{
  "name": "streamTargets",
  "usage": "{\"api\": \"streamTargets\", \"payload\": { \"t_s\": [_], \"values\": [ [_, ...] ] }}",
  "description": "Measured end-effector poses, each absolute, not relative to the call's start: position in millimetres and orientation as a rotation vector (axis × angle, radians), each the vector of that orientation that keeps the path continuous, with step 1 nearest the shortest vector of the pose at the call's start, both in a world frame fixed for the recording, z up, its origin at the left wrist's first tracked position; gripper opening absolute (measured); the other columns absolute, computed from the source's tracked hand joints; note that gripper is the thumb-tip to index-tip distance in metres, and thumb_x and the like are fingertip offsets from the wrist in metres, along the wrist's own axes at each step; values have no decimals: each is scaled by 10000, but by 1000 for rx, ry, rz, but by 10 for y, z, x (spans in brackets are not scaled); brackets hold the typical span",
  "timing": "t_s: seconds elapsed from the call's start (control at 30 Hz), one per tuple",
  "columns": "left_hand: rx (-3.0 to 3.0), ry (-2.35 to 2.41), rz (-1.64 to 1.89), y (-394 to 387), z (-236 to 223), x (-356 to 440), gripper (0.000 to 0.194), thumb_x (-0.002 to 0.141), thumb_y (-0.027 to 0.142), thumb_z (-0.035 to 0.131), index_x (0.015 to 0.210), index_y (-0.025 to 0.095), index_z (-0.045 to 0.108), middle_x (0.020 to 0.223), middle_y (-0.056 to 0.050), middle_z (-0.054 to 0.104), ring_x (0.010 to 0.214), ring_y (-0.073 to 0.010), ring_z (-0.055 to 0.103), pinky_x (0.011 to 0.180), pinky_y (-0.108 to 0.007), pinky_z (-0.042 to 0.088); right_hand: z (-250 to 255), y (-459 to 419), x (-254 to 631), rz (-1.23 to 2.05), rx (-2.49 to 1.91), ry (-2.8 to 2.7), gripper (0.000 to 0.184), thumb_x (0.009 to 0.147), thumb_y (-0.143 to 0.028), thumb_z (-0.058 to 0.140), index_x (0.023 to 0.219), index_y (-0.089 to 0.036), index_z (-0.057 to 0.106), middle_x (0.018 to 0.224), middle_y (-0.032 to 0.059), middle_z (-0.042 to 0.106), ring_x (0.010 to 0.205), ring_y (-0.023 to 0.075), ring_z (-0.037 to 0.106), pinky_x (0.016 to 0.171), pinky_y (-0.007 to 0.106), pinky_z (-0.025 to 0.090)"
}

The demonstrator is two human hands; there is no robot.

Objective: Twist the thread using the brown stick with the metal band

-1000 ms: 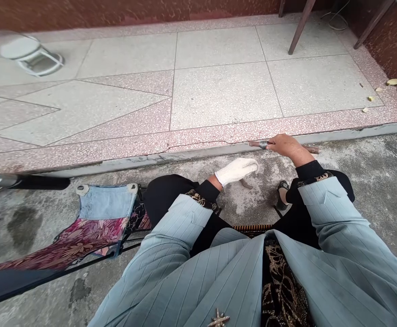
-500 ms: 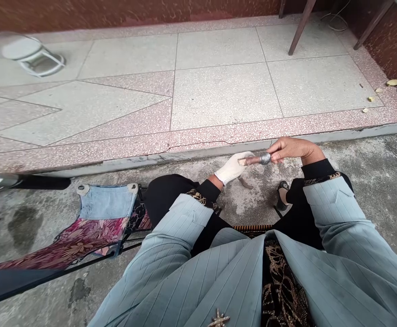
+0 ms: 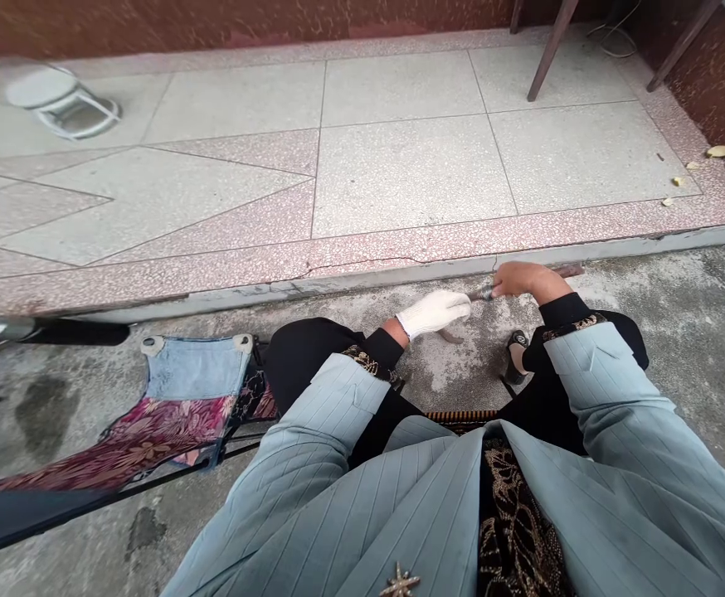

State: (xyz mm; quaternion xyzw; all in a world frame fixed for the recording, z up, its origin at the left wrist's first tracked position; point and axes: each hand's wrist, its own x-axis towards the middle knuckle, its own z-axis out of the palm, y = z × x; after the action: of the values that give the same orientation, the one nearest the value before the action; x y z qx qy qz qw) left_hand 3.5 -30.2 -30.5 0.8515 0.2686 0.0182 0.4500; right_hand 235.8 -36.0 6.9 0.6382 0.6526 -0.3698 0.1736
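Observation:
My left hand, in a white knit glove, is closed on the left end of a brown wooden stick wound with silvery wire. The glove hides that end. My bare right hand is closed on it just right of the wire coil. A brown length sticks out beyond the right hand; I cannot tell if it is the same piece. Below the glove, a curved brown piece shows against the concrete, partly hidden.
A raised tiled step runs across in front. A folding chair with denim and floral cloth stands at my left. A white stool and brown wooden legs are on the step. Fallen leaves lie far right.
The gloved hand has turned over and now covers the stick's pale end. My right hand has shifted slightly left and lower, and a brown length now shows beyond it.

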Motion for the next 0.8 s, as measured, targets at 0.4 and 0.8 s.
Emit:
{"api": "streamTargets", "payload": {
  "t_s": [0.4, 0.8],
  "values": [
    [1857, 851, 290, -236, -300, 0, 352, 926, 458, 464, 882, 151, 631, 717, 3, 561, 635, -120, 475, 618, -242, 372, 390, -513, 2534, -2277, 1797, 2190, 381, 764, -532, 754, 796, -155, 713, 648, -18, 593, 548, 78, 452, 539, 238, 335],
    [1841, 565, 36, -366, -230, 44, 352, 927, 462, 485, 901, 160, 663, 744, 5, 602, 583, -102, 462, 581, -234, 361, 126, -330, 2447, -1111, 2464, 2025, 259, 854, -403, 660, 928, -177, 765, 724, 58, 658, 649, 162, 546, 608, 294, 369]
  ]
}}
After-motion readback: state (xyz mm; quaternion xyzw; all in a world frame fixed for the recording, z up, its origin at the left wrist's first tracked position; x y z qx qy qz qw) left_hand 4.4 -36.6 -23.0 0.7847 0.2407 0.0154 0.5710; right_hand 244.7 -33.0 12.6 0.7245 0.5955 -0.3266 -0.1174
